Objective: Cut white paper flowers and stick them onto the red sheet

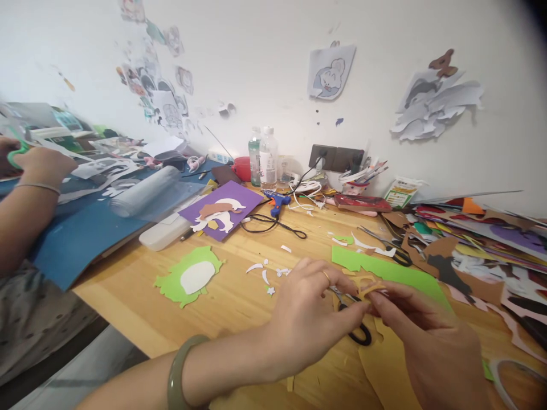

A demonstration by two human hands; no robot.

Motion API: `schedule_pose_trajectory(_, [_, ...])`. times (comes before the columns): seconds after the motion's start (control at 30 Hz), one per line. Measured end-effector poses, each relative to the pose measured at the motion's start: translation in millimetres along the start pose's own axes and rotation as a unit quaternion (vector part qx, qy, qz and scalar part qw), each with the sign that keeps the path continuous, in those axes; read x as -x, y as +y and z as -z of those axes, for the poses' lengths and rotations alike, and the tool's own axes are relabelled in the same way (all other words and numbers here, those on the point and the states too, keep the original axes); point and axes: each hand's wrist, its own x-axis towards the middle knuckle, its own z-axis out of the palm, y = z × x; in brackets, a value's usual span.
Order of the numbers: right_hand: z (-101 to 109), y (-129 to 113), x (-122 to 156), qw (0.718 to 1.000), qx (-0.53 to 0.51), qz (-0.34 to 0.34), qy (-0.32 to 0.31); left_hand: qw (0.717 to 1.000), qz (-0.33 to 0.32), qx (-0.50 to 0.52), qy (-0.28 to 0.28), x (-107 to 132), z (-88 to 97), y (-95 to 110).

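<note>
My left hand [307, 313] and my right hand [431, 341] meet over the wooden table [239, 302], both pinching a small yellow foam cutout [371, 288] between their fingertips. A green bangle sits on my left wrist, a ring on one left finger. Black-handled scissors [356, 327] lie on the table just under my fingers. A yellow foam sheet [384, 364] lies beneath my right hand, and a green foam sheet [384, 270] lies just beyond.
A green cutout with a white oval [190, 279], a purple sheet with an animal figure [222, 210], a blue glue gun [277, 202], two bottles [262, 156] and foam scraps at right [478, 250]. Another person's hand [36, 165] holds green scissors at far left.
</note>
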Motion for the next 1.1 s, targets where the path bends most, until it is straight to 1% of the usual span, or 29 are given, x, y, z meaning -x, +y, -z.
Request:
schedule_pose_trajectory(0.17, [1, 0, 0, 0.996, 0.044, 0.072, -0.042, 1.0, -0.005, -0.008, -0.003, -3, 0.1, -1])
schedule_pose_trajectory(0.23, [2, 0, 0, 0.993, 0.072, 0.087, -0.043, 1.0, -0.006, -0.006, -0.003, -4, -0.8, -3])
schedule_pose_trajectory(0.33, [5, 2, 1, 0.985, 0.138, 0.099, -0.027, 1.0, -0.006, -0.003, -0.001, -3, -2.4, -4])
schedule_pose_trajectory(0.43, [9, 3, 4, 0.969, 0.212, 0.13, -0.014, 1.0, 0.006, 0.021, -0.004, -2, -3.9, -3])
schedule_pose_trajectory(0.57, [11, 1, 8, 0.935, 0.278, 0.219, 0.013, 0.998, 0.023, 0.066, -0.007, -1, -4.3, 3])
schedule_pose_trajectory(0.63, [11, 1, 9, 0.924, 0.288, 0.25, 0.022, 0.995, 0.037, 0.088, -0.007, -1, -4.1, 5])
schedule_pose_trajectory(0.73, [13, 1, 8, 0.914, 0.295, 0.279, 0.019, 0.992, 0.06, 0.107, 0.003, 0, -4.7, 7])
schedule_pose_trajectory(0.87, [13, 5, 5, 0.899, 0.305, 0.315, -0.019, 0.992, 0.072, 0.107, 0.012, 0, -7.9, 5])
schedule_pose_trajectory(1.03, [10, 6, 9, 0.905, 0.29, 0.312, -0.005, 0.99, 0.102, 0.097, 0.009, -2, -9.0, 4])
schedule_pose_trajectory(1.1, [9, 6, 9, 0.91, 0.284, 0.302, -0.011, 0.99, 0.106, 0.094, 0.01, -2, -8.4, 5])
